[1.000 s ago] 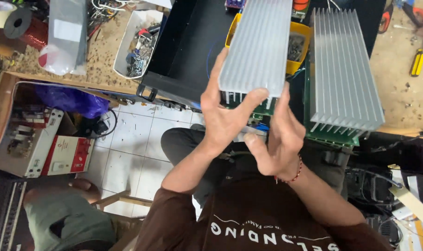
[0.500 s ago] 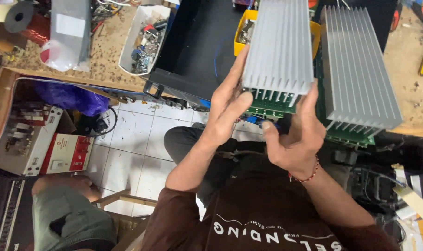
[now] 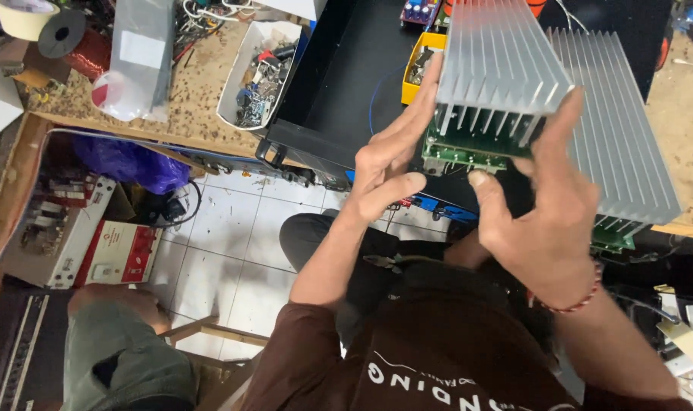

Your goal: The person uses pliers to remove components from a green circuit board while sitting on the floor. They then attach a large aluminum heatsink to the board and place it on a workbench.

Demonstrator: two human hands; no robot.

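The left hand (image 3: 388, 164) is gripping the near left edge of a finned aluminium heat sink (image 3: 498, 57), fingers stretched up along its side and thumb pressing in toward the green circuit board (image 3: 460, 152) fixed under the fins. The right hand (image 3: 540, 209) is clasping the same piece from the other side, fingers wrapping up over its lower right corner and thumb lying against the board's edge, a red bead bracelet (image 3: 571, 304) circling the wrist. The heat sink is being held up off the bench, tilted, in the upper middle of the frame, over a black metal chassis (image 3: 346, 84). Judging from this, the assembly is already lifted free and is being looked over or positioned; it is not yet seated anywhere, and whether any screws or wires are attached cannot be told. Just to the right a second finned heat sink (image 3: 616, 137) is lying on the bench with its own green board showing at the bottom edge. Behind the held piece a yellow parts bin (image 3: 415, 68) is peeking out, and farther left a white tray of small parts (image 3: 259, 72) is sitting on the speckled wooden bench (image 3: 76, 110). In the upper left corner a roll of tape (image 3: 23, 15) and a spool of copper wire (image 3: 68, 38) are resting. Below the bench, white floor tiles (image 3: 224, 243) are showing, with a red and white box (image 3: 122, 251) at lower left.
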